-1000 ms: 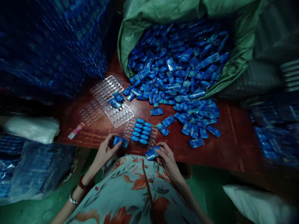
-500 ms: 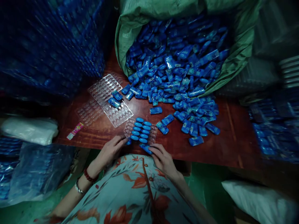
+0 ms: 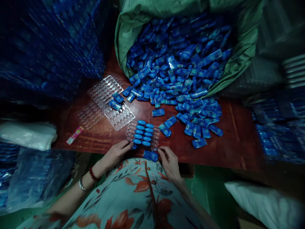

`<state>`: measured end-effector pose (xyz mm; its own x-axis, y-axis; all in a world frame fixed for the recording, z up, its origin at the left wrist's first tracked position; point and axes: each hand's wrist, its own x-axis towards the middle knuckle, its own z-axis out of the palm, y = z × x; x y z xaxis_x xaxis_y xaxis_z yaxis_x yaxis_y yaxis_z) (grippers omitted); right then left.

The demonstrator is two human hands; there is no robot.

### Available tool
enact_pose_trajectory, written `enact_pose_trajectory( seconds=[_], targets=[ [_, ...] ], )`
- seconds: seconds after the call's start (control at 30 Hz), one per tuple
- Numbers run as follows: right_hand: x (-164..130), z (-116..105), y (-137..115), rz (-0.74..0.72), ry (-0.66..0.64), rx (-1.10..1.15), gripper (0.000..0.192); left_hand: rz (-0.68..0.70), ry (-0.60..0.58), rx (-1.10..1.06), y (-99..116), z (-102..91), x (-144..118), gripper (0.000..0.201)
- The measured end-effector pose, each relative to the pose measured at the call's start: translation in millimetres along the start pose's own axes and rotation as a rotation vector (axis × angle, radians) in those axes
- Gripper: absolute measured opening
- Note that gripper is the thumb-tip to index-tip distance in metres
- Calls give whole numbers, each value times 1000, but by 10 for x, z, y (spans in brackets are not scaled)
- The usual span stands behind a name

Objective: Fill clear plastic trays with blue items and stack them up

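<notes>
In front of my body lies a clear blister tray (image 3: 156, 136) with glossy blue oval pieces (image 3: 146, 134) in two columns in its middle. My left hand (image 3: 116, 154) is at the tray's near left corner, its fingers closed at a small blue piece (image 3: 134, 147) that they mostly hide. At the near right corner is my right hand (image 3: 169, 162), with curled fingers a little apart and nothing visible between them. Just left of those fingers, a blue wrapped packet (image 3: 150, 156) lies at the table's near edge.
A green sack (image 3: 122, 41) spills many blue packets (image 3: 171, 76) over the wooden table (image 3: 226, 152). More clear trays (image 3: 107, 92) lie left, two packets on them, beside a pink strip (image 3: 75, 135). Blue stacks (image 3: 71, 38) rise at far left; white bags (image 3: 28, 135) hang near the left edge.
My right hand has let go of the blue packet and moved slightly right; the packet now lies flatter. My left fingers have shifted slightly right along the tray's near edge.
</notes>
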<state>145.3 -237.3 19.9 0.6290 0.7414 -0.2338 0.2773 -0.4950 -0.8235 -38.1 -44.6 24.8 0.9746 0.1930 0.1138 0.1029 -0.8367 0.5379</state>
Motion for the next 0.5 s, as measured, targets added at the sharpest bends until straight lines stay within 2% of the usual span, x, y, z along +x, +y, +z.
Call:
enact_pose_trajectory(
  seconds=[0.13,0.23,0.37,0.5],
  targets=[
    [-20,-53,8,-67,-118,-375,26,-6,-90,31,20,-51,87,31],
    [-26,-29,53,-109,-159,-504,26,-22,-168,55,60,-87,145,27],
    [-12,38,123,-97,-138,-464,21,-18,-218,67,82,-99,154,29],
    [-59,19,127,-30,-225,-262,19,-24,-254,144,117,-56,104,35]
  ],
)
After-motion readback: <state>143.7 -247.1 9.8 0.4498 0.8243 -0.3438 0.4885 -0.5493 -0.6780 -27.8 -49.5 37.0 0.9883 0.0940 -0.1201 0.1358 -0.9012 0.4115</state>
